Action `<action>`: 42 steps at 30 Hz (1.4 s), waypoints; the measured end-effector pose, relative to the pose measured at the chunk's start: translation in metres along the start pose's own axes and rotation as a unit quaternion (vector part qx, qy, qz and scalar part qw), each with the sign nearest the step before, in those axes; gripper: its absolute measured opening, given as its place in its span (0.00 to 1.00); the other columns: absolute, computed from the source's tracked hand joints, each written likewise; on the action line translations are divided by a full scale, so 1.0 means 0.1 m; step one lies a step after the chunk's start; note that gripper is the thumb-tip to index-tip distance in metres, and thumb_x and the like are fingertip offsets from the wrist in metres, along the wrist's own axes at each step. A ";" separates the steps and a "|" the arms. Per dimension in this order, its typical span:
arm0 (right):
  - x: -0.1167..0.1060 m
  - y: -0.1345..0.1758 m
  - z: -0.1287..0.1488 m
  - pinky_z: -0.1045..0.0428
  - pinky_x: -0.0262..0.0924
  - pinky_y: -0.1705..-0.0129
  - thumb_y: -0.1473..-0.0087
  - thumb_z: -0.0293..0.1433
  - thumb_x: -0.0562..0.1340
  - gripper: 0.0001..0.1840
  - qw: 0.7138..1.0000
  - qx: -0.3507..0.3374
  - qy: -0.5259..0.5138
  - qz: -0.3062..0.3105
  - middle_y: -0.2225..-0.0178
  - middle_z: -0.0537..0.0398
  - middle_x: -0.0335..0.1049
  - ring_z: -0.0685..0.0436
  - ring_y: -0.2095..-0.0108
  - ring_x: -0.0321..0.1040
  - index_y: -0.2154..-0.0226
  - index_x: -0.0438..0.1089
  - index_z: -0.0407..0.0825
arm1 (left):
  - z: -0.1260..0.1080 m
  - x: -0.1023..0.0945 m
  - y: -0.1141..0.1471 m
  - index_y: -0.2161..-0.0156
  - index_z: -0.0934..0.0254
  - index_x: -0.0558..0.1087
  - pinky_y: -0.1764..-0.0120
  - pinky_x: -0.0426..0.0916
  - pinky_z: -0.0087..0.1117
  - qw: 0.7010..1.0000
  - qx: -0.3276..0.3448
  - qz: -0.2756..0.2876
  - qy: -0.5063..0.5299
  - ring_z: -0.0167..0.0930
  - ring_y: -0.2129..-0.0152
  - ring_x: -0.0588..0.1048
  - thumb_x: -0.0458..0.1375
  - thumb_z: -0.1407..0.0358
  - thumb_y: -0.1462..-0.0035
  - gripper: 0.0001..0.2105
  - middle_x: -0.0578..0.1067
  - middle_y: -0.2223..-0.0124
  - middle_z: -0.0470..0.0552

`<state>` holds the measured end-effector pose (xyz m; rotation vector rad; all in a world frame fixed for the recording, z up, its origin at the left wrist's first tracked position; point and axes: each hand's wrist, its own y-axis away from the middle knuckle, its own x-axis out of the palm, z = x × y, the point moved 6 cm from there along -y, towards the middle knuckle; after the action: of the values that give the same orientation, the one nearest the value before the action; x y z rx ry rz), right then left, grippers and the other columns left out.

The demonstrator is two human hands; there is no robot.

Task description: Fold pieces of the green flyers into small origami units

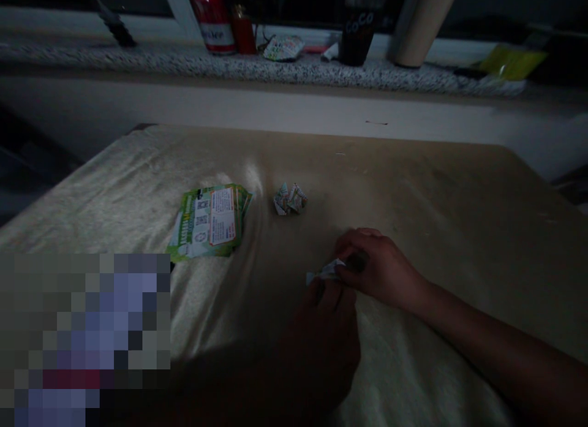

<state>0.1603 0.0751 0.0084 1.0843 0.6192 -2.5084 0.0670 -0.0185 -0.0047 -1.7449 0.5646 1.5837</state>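
Note:
Between my two hands is a small piece of pale, printed folded paper (331, 269). My left hand (328, 329), dark in shadow, pinches its near side with the fingers curled. From the right, my right hand (379, 264) grips the paper's other end between thumb and fingers. Much of the paper is hidden by the fingers. Beyond them on the cloth lies a small folded paper piece (290, 199) with coloured print, its points sticking up. To the left rests a loose stack of green printed sheets (209, 222), slightly fanned.
A pale, wrinkled cloth (413, 188) covers the table. Along the speckled windowsill (294, 71) behind stand a red can (214, 22), a dark COCO cup (358, 32) and a tan cylinder (425, 26). A folded paper shape (283, 47) and a yellow packet (512, 62) lie there too. Pixelation covers the lower left.

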 end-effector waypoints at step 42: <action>0.11 -0.03 0.02 0.47 0.61 0.55 0.48 0.22 0.62 0.09 0.986 -0.145 0.074 0.040 0.67 0.54 0.75 0.43 0.64 0.71 0.63 0.70 0.49 | 0.00 -0.05 -0.04 0.53 0.77 0.78 0.52 0.68 0.48 1.000 -0.015 -0.016 -0.002 0.44 0.59 0.71 0.59 0.65 0.44 0.18 0.76 0.54 0.65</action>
<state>0.1503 0.0756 0.0024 1.1643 0.9314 -2.1972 0.0694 -0.0168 0.0009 -1.7634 0.5113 1.5819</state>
